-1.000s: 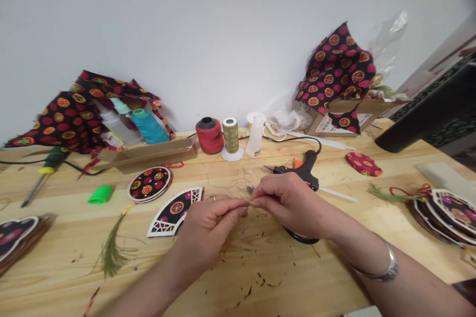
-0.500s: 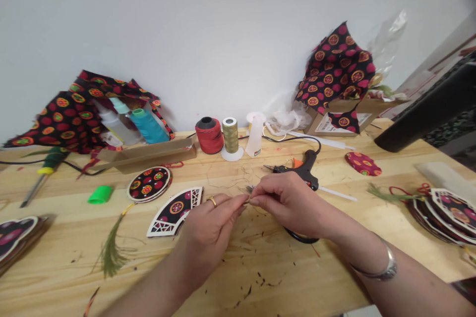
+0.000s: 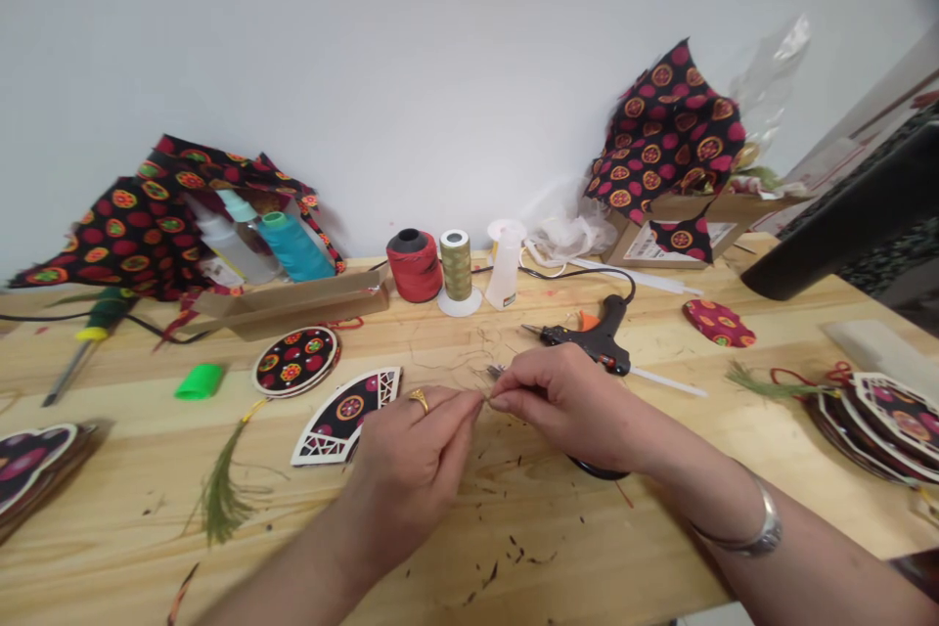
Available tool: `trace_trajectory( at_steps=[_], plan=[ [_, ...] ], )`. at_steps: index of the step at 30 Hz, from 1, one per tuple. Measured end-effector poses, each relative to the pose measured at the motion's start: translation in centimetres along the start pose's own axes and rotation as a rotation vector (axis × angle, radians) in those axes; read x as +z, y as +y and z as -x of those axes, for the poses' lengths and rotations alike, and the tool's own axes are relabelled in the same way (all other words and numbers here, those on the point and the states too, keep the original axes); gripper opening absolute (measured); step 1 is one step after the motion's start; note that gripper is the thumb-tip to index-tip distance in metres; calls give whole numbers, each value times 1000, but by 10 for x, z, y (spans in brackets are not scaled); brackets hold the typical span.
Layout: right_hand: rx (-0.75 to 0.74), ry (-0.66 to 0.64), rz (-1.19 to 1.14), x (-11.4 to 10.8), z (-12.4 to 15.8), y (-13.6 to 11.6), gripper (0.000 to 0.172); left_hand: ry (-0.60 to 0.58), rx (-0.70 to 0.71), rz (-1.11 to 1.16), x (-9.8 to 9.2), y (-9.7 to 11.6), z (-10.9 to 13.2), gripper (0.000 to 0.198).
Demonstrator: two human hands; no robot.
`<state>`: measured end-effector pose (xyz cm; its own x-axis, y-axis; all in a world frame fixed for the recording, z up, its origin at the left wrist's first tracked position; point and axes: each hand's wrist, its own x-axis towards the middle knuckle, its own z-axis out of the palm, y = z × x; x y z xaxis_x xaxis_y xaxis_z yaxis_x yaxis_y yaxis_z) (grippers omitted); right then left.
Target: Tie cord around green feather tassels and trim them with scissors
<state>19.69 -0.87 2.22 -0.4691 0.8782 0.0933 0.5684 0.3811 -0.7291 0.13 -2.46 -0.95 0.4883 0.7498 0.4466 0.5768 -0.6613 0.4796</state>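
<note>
My left hand (image 3: 415, 455) and my right hand (image 3: 561, 401) meet fingertip to fingertip above the wooden table (image 3: 514, 548). Both pinch something small and thin between them, too fine to name; loose thread lies just behind. A gold ring shows on my left hand and a silver bracelet (image 3: 759, 523) on my right wrist. A fan-shaped ornament (image 3: 344, 406) with patterned fabric lies just left of my left hand. A black glue gun (image 3: 598, 342) rests behind my right hand.
Red (image 3: 413, 266) and olive (image 3: 456, 266) thread spools and a white bottle (image 3: 505, 266) stand at the back. A round ornament (image 3: 294, 362), green tassel (image 3: 220, 489), green clip (image 3: 198, 381), screwdriver (image 3: 77, 357), cardboard boxes with patterned fabric (image 3: 667, 127) and ornament stacks (image 3: 880, 421) surround the hands.
My left hand has turned slightly, so the ring now shows, and its fingers shifted at the pinch. My right hand stays nearly where it was.
</note>
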Motion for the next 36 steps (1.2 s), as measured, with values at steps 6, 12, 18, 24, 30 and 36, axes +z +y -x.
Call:
trace_trajectory(
  at_steps=[6, 12, 18, 24, 30, 36],
  plan=[
    [129, -114, -91, -3, 1, -1, 21, 63, -578, 384, -8, 4, -13, 15],
    [383, -253, -405, -1, 0, -1, 25, 25, -912, 1011, -14, 2, -20, 16],
    [365, -247, -644, 10, -2, 5, 23, 6, -870, 1427, -12, -4, -18, 12],
    [290, -229, -614, 15, -3, -4, 20, 13, -810, 1549, -10, -2, -17, 17],
    [187, -224, -660, 27, -5, 3, 26, 55, -830, 1687, -10, 0, -17, 21],
    [275, -217, -699, 37, -8, 9, 21, 120, -924, 1726, -10, 3, -21, 30]
  ],
)
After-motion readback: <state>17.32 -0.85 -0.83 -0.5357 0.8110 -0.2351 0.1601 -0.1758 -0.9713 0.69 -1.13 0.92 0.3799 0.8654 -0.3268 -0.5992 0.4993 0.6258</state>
